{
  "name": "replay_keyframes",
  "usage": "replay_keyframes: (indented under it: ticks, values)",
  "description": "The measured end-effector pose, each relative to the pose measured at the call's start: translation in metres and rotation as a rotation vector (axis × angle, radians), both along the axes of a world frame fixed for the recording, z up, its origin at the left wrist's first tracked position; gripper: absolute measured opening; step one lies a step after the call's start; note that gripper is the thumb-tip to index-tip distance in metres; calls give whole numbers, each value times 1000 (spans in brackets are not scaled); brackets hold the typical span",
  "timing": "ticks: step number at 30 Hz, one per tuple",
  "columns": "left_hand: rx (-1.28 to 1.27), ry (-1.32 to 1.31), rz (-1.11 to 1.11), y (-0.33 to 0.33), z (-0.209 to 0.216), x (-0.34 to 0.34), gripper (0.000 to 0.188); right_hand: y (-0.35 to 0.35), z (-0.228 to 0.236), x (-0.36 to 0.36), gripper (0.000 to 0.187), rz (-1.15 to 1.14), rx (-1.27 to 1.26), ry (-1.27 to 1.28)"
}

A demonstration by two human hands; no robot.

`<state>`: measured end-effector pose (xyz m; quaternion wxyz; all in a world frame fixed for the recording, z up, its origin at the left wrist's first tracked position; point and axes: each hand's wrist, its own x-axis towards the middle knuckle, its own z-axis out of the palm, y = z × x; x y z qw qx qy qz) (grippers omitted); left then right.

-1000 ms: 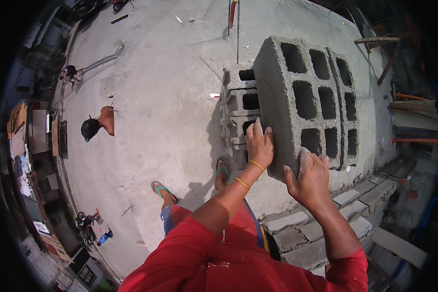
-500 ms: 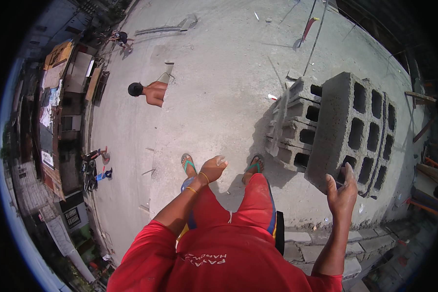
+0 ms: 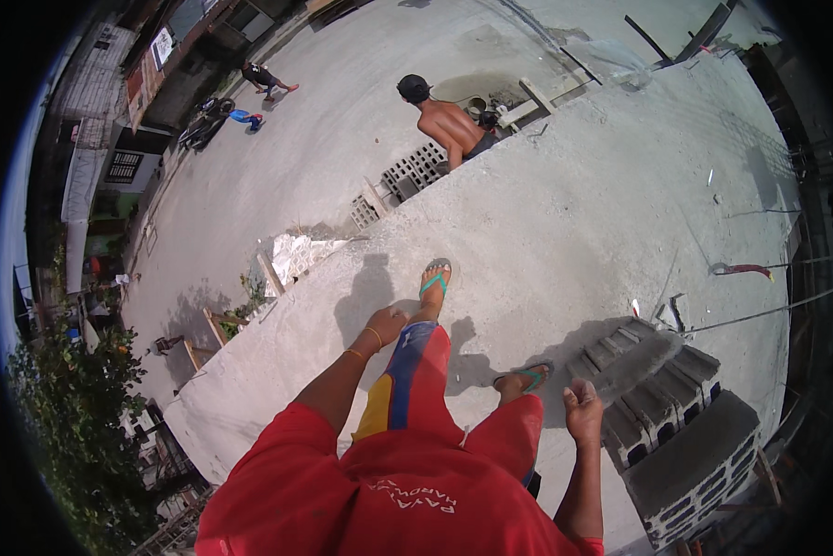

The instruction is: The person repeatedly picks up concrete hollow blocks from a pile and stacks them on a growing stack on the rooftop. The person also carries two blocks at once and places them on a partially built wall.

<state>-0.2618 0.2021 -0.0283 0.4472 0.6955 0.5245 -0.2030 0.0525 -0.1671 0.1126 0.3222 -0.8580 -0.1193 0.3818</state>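
Note:
My left hand [image 3: 386, 326], with yellow bands at the wrist, hangs over the concrete near my forward leg. Its back faces up and hides most of the fingers. My right hand [image 3: 583, 412] has its fingers curled in, and nothing shows in it. It is apart from the nearby stack of grey hollow concrete blocks [image 3: 662, 385], which stands to my right. More blocks [image 3: 694, 454], with their hollow sides showing, stand nearer to me. My feet, in green-strapped flip-flops [image 3: 435, 278], are on the slab [image 3: 565, 222], one ahead of the other.
The slab's edge [image 3: 342, 255] runs along my left, above a street [image 3: 250, 176]. Beyond it a bare-backed person [image 3: 449, 120] in a cap is beside more hollow blocks [image 3: 412, 171]. A red rod [image 3: 743, 270] and thin bars stick out at the right.
My view has swung to the right, and the block stack now lies lower right. My right hand has drawn away from the blocks and its fingers have curled. My feet have shifted.

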Motion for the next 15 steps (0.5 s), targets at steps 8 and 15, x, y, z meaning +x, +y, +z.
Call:
replay_keyframes:
  ticks: [8,15]
  values:
    - [-150,38,575,68,-26,-137,41,153,-54,-27,36,104,-107,312]
    - [-238,-25,787,57,-26,-157,35,210,-70,-16,35,68,-133,353]
